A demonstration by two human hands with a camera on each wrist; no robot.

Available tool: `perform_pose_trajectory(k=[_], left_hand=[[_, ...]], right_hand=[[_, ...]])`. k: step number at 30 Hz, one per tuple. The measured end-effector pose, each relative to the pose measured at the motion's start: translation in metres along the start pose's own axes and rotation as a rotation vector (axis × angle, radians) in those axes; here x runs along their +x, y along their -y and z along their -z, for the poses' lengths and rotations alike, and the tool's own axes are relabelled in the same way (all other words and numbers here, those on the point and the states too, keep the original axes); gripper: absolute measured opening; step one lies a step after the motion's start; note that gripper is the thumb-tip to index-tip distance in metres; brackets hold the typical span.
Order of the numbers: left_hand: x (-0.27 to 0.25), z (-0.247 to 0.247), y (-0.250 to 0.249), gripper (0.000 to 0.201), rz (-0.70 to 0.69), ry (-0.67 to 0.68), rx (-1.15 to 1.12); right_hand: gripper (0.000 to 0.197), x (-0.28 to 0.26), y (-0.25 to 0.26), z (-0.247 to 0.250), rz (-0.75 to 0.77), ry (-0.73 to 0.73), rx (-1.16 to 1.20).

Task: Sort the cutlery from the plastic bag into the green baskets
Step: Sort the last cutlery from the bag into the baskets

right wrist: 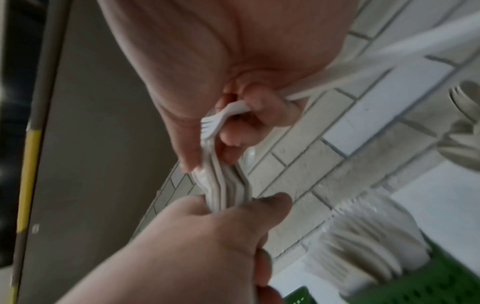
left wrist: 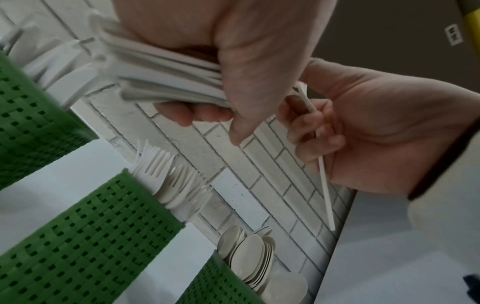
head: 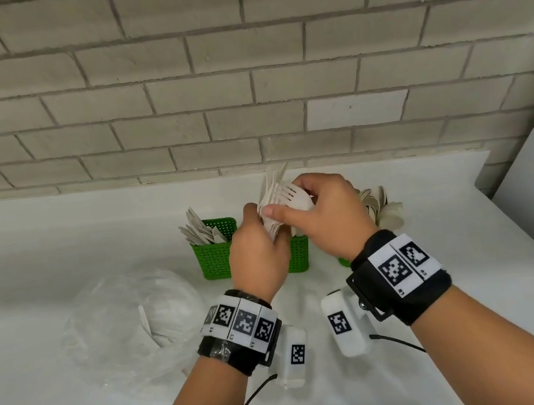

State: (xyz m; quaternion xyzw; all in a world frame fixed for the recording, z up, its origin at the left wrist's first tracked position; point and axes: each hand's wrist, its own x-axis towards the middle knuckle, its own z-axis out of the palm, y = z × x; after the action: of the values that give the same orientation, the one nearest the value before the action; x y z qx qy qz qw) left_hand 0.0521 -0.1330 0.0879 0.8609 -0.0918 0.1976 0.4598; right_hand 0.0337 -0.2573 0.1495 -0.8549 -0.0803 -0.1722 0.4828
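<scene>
The left hand (head: 255, 256) clutches a cutlery bundle (left wrist: 166, 82); the right hand (head: 326, 214) pinches one fork (head: 292, 195), and tugging could spill the rest.

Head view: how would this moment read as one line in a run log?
left hand: grips cutlery bundle | right hand: pinches fork from bundle | green baskets: part filled | plastic bag: cutlery left

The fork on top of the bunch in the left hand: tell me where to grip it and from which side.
Pinch the fork at its neck, just below the tines, coming from above on the right. Its head sticks out of the bunch of cutlery while the left hand wraps the handles lower down. The right hand already pinches there.
</scene>
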Motion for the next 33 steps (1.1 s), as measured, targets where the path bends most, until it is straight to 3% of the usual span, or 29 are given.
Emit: perform_pose_trajectory(k=[5,13,16,18,20,23,25,28,33], left_hand=[[0.001,0.001,0.006,0.024,0.010,0.043,-0.028],[0.010,0.009,0.029,0.017,0.160,0.142,-0.187],[0.014,0.014,0.032,0.018,0.336,0.083,-0.407],[0.017,0.021,0.025,0.025,0.390,0.083,-0.648],[0.019,0.028,0.012,0.019,0.374,0.202,-0.812],[0.016,0.033,-0.002,0.038,0.326,0.502,-0.903],[0.012,0.032,-0.002,0.038,0.283,0.606,-0.930],[0.008,0.026,0.001,0.029,0.296,0.548,-0.954],[0.007,0.023,-0.001,0.035,0.364,0.392,-0.862]], right_hand=[[0.010,0.003,-0.004,-0.001,-0.058,0.040,0.302],[0.008,0.020,-0.007,0.026,-0.064,-0.183,0.480],[0.007,0.026,-0.010,0.037,-0.079,-0.188,0.477],[0.008,0.024,-0.012,0.038,-0.095,-0.085,0.415],[0.008,0.020,-0.015,0.031,-0.110,0.021,0.364],[0.007,0.016,-0.015,0.020,-0.127,0.083,0.422],[0.007,0.014,-0.013,0.018,-0.126,0.098,0.465],[0.010,0.013,-0.010,0.015,-0.133,0.099,0.446],[0.022,0.015,-0.016,0.012,-0.249,0.019,0.535]])
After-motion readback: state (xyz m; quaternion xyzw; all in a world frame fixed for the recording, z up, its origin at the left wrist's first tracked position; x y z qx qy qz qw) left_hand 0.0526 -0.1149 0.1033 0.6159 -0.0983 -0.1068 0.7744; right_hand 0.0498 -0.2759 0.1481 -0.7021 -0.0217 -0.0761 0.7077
